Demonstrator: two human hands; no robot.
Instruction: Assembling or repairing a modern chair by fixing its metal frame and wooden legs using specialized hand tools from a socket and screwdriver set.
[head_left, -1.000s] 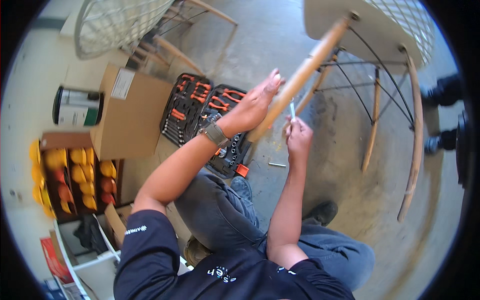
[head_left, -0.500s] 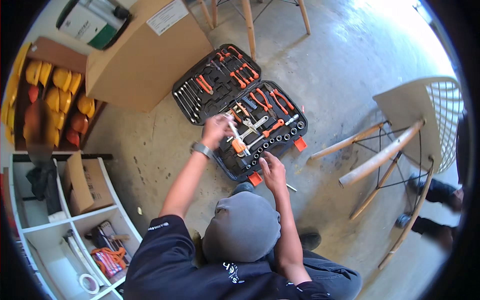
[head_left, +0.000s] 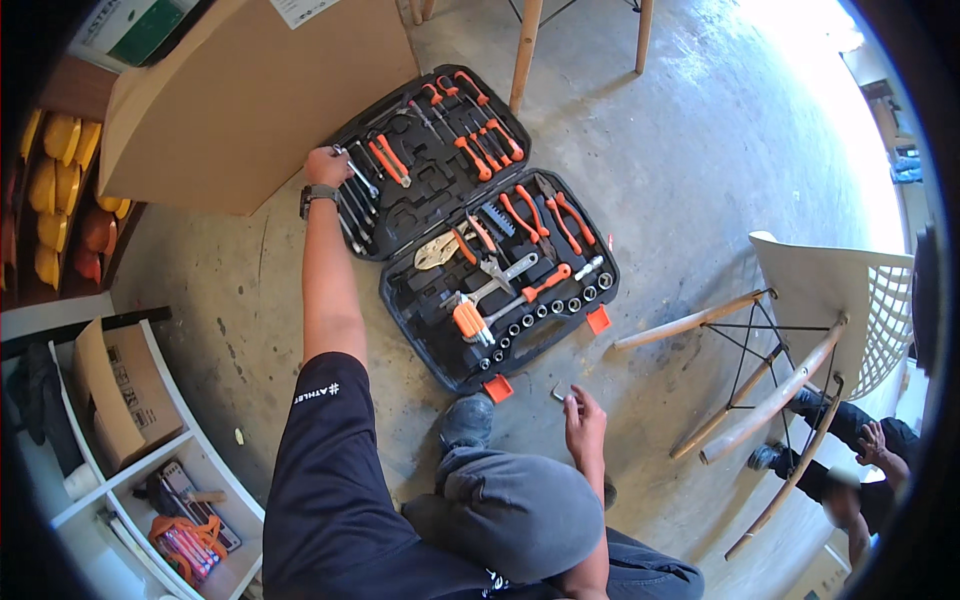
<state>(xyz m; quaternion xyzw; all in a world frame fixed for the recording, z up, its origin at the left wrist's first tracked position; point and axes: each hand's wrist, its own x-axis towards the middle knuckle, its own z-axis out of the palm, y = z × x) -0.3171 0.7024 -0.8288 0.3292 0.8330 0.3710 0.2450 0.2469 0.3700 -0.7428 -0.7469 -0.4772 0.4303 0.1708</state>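
A black tool case (head_left: 405, 325) lies unfolded on the floor. At its far left side, my left hand (head_left: 328, 167) is closed on a silver combination wrench (head_left: 364, 177) from the row of wrenches. My right hand (head_left: 585, 425) is low, just off the case's near edge, fingers bent around one end of a short metal rod (head_left: 558, 393); the rest of the rod is hidden. In the near half are an orange-cased hex key set (head_left: 470, 322), an adjustable wrench (head_left: 505, 275), locking pliers (head_left: 440, 251), an orange-handled ratchet (head_left: 545, 285) and several sockets (head_left: 558, 306).
A large cardboard box (head_left: 260, 110) stands beyond the case on the left. Shelves (head_left: 215, 450) with a carton and pens are at left, near yellow helmets (head_left: 60, 190). A white chair (head_left: 805, 300) lies tipped at right, with another person's hand (head_left: 878, 445) behind it.
My left hand has gone from above the near half of the case to the wrenches at its far left. My right hand has drawn back from the case's near edge. The view has shifted.
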